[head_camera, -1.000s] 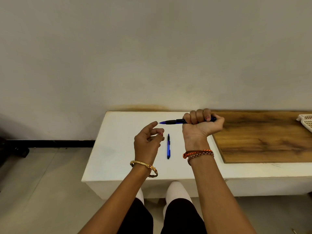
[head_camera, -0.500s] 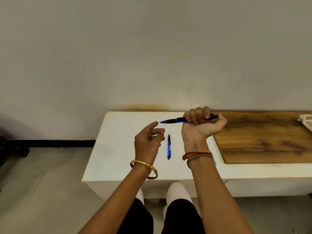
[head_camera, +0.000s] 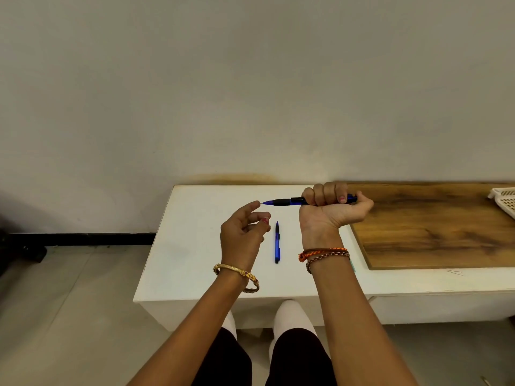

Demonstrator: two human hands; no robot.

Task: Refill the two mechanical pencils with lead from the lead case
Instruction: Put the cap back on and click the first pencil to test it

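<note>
My right hand grips a blue mechanical pencil in a fist above the white table. The pencil is level, its tip points left, and my thumb sits at its rear end. My left hand hovers just left of the tip with the fingers loosely curled. Its index fingertip is at the tip or almost touching it, and I see nothing in that hand. A second blue pencil lies on the table between my hands, tip pointing away. A thin teal sliver shows beside my right forearm; I cannot tell what it is.
A wooden board covers the table's right part. A white plastic basket stands at its far right edge. Thin dark lines, like loose leads, lie near the front edge. The wall is right behind the table. My knees are below the front edge.
Almost nothing. My right hand has shifted slightly, so more of the held pencil's rear end shows by the thumb. My left hand stays at the tip.
</note>
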